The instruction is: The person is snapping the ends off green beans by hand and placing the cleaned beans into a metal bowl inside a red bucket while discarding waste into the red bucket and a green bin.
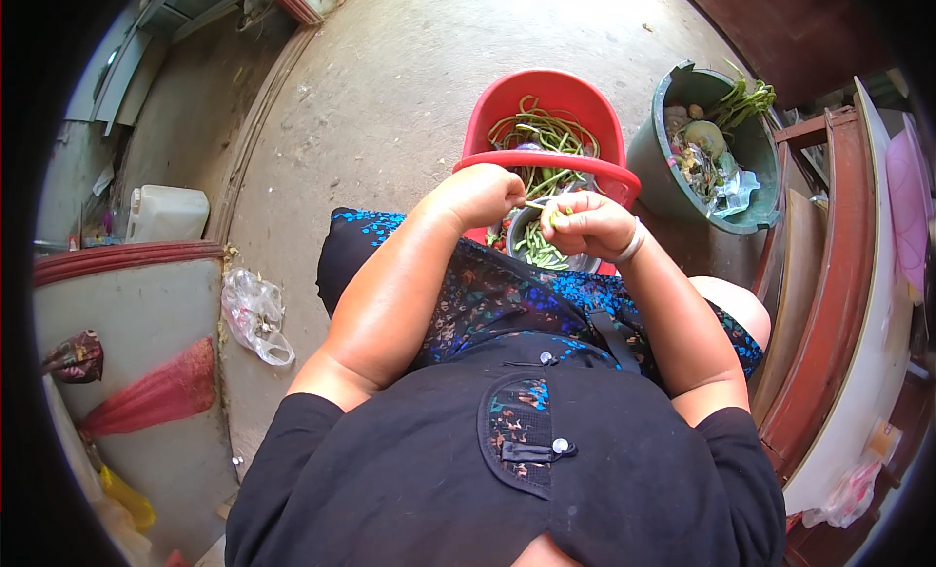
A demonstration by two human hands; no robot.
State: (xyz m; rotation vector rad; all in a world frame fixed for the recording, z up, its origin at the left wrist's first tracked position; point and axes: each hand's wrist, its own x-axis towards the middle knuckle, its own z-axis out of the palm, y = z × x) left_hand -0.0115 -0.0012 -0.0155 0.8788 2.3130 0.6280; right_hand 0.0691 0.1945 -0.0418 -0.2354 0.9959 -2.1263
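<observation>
My left hand (485,195) and my right hand (591,225) are close together over a red plastic basket (480,128). Between them stretches a green long bean (533,204), with fingers of both hands closed on it. Directly beneath sits a metal bowl (588,265) holding short cut bean pieces (539,245). Whole long beans (551,133) lie tangled in the far part of the basket, past its red handle (556,161). My hands hide part of the bowl and basket. A pale band circles my right wrist.
To the right stands a green bucket (651,148) holding vegetable scraps and plastic. Red-brown wooden furniture (829,304) rises at the right side. A clear plastic bag (255,315) lies on the concrete floor (390,89) at left, near a white jerrycan (168,214).
</observation>
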